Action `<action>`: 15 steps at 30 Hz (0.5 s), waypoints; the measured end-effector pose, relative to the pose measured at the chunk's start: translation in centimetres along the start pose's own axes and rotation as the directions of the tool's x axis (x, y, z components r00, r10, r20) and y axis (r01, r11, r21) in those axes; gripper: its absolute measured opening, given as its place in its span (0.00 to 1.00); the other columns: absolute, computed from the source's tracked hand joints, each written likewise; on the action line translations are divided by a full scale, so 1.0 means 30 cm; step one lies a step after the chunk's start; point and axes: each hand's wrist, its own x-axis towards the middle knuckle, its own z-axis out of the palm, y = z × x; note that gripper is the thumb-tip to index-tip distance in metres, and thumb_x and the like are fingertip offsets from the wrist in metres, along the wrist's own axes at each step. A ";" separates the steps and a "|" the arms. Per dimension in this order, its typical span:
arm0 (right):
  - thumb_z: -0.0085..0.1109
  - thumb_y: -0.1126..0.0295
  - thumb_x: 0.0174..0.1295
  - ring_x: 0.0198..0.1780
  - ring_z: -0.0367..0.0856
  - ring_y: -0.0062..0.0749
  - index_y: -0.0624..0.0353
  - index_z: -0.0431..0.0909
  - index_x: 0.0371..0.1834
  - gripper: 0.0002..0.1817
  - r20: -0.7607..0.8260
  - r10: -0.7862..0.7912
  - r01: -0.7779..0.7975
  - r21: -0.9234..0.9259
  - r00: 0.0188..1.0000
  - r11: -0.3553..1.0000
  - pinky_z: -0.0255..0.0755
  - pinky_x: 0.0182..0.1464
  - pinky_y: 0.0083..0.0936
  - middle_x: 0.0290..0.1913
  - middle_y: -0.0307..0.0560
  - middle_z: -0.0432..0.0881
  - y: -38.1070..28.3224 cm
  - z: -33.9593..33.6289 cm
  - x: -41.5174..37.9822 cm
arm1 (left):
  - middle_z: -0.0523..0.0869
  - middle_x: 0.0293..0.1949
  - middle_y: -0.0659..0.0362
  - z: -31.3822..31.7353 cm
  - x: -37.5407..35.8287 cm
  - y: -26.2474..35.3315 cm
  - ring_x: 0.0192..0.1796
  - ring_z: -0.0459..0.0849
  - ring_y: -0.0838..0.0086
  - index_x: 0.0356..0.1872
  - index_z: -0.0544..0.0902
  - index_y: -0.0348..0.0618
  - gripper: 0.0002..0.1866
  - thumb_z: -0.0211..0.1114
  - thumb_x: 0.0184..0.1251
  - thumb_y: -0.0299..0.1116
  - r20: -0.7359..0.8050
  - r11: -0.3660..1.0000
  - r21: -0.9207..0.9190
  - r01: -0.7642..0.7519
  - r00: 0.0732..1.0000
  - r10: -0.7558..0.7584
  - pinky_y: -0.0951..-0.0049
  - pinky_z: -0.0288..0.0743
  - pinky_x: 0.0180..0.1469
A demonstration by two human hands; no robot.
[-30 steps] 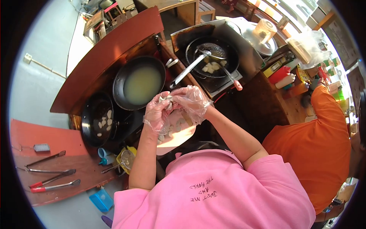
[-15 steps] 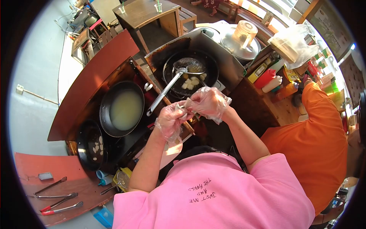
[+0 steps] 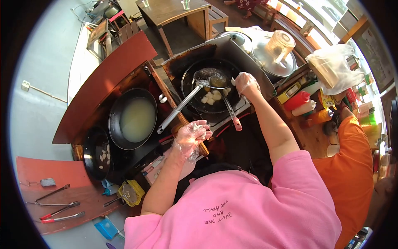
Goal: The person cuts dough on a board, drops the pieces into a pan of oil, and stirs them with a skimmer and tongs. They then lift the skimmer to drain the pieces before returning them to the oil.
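Observation:
My left hand (image 3: 191, 136), in a clear plastic glove, is curled around small whitish pieces of food, near the wooden edge in front of the wok. Over the right side of the black wok (image 3: 191, 108), my gloved right hand (image 3: 248, 86) pinches a small whitish food piece (image 3: 233, 81) at its fingertips. Several pale pieces (image 3: 212, 97) lie in the dark oil. A metal skimmer (image 3: 180, 108) rests across the wok, its long handle towards my left hand. A spatula with a pink-red handle end (image 3: 236, 123) leans out of the wok's front, below my right hand.
Left stands a pan of cloudy yellowish liquid (image 3: 137, 118); beyond it, a smaller black pan (image 3: 98, 168) holds pale pieces. A metal guard (image 3: 253, 72) surrounds the wok's back. Tongs (image 3: 62, 218) lie far left. A co-worker in orange (image 3: 352, 174) reaches among sauce bottles (image 3: 297, 100) at right.
My right hand has parted from my left and moved up and right to the wok's right side with a whitish piece. My left hand has dropped slightly. The spatula handle now shows.

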 end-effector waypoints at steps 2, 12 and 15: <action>0.60 0.67 0.60 0.45 0.88 0.51 0.61 0.89 0.35 0.11 -0.043 0.033 -0.030 0.061 0.999 0.998 0.83 0.50 0.39 0.40 0.58 0.88 0.007 -0.024 0.018 | 0.84 0.49 0.45 0.001 -0.007 -0.003 0.47 0.89 0.60 0.57 0.75 0.30 0.15 0.59 0.70 0.18 -0.024 1.000 -0.008 -0.009 1.000 0.009 0.65 0.85 0.53; 0.57 0.60 0.70 0.39 0.87 0.38 0.64 0.73 0.57 0.20 0.417 -0.249 -0.477 0.831 0.874 -0.285 0.81 0.40 0.37 0.46 0.52 0.85 -0.327 -0.220 -0.497 | 0.85 0.41 0.55 0.150 0.093 0.057 0.44 0.88 0.71 0.54 0.79 0.32 0.15 0.66 0.69 0.24 -0.062 0.917 0.306 -0.256 0.956 0.287 0.72 0.83 0.52; 0.44 0.62 0.77 0.53 0.82 0.41 0.59 0.73 0.57 0.15 -0.190 -0.383 0.365 0.810 0.904 0.460 0.74 0.62 0.41 0.51 0.50 0.82 -0.362 0.187 -0.469 | 0.87 0.52 0.50 0.166 0.171 0.036 0.52 0.87 0.64 0.56 0.80 0.32 0.17 0.64 0.70 0.30 0.198 0.277 0.876 -0.394 0.819 0.539 0.68 0.79 0.59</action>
